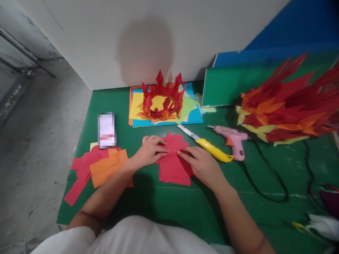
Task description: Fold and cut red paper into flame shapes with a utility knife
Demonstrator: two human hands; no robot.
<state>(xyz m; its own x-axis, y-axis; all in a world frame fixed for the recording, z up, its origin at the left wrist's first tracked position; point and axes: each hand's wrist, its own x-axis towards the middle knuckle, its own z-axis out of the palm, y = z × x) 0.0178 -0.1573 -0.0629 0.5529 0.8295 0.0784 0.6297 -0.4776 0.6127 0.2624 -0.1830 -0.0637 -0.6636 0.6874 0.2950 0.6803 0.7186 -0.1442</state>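
A stack of red paper pieces [175, 172] lies in front of me, and a folded red sheet [172, 150] with a pointed top edge rests over it. My left hand [152, 150] grips the sheet's left side, thumb and fingers close together. At its right side, my right hand [202, 162] holds the same sheet with thumb and fingertips pressed to the paper. A yellow utility knife [213, 150] with its blade out lies just beyond my right hand. The pink glue gun [233, 137] sits to the right of the knife, a small light glowing on it.
A red-and-orange paper crown [162, 113] stands on colored sheets [137, 102]. Left are a phone [107, 130] and red and orange scraps [106, 169]. A large flame-like paper piece [288, 109] sits far right, near a black cord [272, 199]. The green table [148, 204] meets a white wall panel [106, 46].
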